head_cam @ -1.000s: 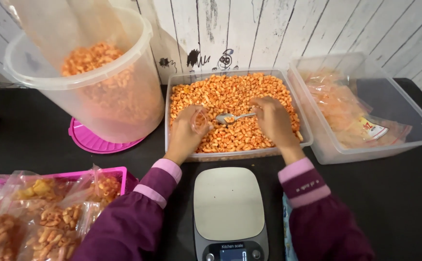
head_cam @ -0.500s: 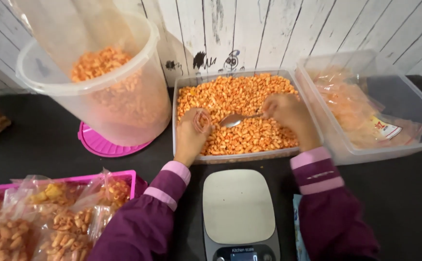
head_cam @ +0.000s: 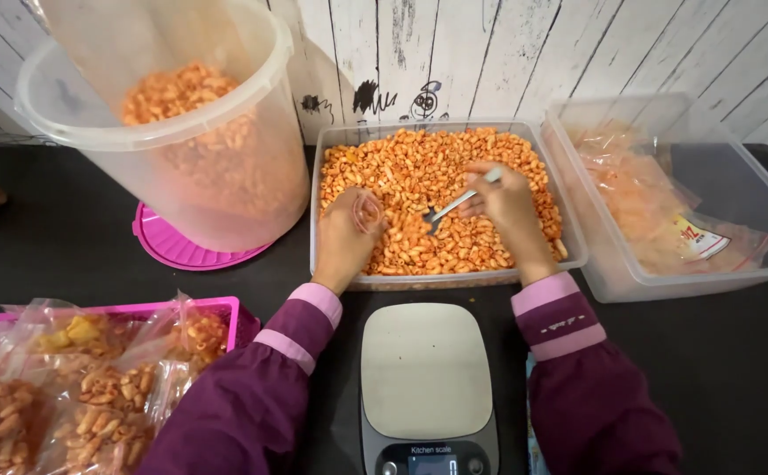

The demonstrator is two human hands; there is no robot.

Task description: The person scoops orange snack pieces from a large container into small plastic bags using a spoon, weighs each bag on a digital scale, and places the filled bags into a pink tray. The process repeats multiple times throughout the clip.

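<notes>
Both hands work inside a clear tub (head_cam: pixel 333 230) of orange macaroni snacks (head_cam: pixel 419 167) on the black surface (head_cam: pixel 67 255). Right hand (head_cam: pixel 509 207) has its grip clamped on a metal spoon (head_cam: pixel 456 204); left hand (head_cam: pixel 349 233) pinches a small clear bag (head_cam: pixel 368 211) beside it. A kitchen scale (head_cam: pixel 426 374) sits just below.

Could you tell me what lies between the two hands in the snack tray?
In the head view, orange snack pieces and the metal spoon's bowl lie there.
</notes>
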